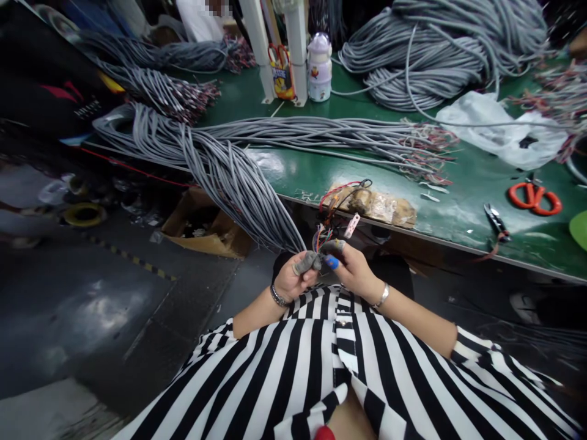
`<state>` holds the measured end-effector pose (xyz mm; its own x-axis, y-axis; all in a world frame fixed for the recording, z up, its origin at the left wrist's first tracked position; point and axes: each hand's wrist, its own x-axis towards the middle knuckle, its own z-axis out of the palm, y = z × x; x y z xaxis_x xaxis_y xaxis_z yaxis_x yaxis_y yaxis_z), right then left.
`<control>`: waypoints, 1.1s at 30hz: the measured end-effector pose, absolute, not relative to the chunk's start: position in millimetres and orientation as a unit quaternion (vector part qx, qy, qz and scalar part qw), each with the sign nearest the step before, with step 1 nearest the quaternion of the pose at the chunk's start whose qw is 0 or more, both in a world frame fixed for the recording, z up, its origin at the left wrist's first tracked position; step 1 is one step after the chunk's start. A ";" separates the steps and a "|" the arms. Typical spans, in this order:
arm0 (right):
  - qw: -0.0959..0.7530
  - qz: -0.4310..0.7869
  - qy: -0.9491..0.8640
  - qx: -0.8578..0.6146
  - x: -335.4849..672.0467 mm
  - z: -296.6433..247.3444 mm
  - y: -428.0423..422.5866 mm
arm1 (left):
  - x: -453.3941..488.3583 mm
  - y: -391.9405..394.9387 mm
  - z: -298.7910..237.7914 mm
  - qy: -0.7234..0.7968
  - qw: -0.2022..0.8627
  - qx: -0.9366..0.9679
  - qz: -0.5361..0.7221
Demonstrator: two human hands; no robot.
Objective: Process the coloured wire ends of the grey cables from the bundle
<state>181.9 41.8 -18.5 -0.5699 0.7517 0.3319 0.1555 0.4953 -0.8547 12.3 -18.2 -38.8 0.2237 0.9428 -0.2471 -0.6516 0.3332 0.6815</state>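
Note:
My left hand (296, 275), with grey covers on its fingertips, is closed on the end of a grey cable (293, 235). That end comes from a thick bundle sloping down off the table edge. Close beside it, my right hand (355, 269) has a blue cover on the thumb and a grey one on a finger, pinched at the thin coloured wires (322, 235) fanning out of the cable end. The exact grip is partly hidden by the fingers. Behind the hands, a small white tag (352, 225) and red and black leads (337, 198) hang at the table edge.
More grey cable bundles (312, 134) lie on the green table (486, 214). Orange-handled scissors (534, 198), cutters (496, 221), a plastic bag (499, 128) and a bottle (320, 67) are there too. A cardboard box (206, 223) stands below; a person (199, 21) is across the table.

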 end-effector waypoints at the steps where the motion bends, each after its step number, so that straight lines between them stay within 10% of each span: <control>1: 0.356 0.416 -0.781 -0.299 179.2 -18.7 41.7 | 12.3 -18.2 -40.0 0.327 0.749 0.224 0.531; 8: 0.326 0.441 -0.812 -0.200 179.2 -11.0 53.3 | 9.4 -22.8 -40.4 0.323 0.759 0.254 0.506; 16: 0.183 0.195 -0.900 -0.346 222.1 -35.6 70.0 | -8.6 -21.6 -37.8 0.313 0.721 0.171 0.595; 33: 0.291 0.724 -0.549 -0.300 159.6 -17.7 48.8 | 10.4 -21.7 -44.4 0.354 0.726 0.231 0.542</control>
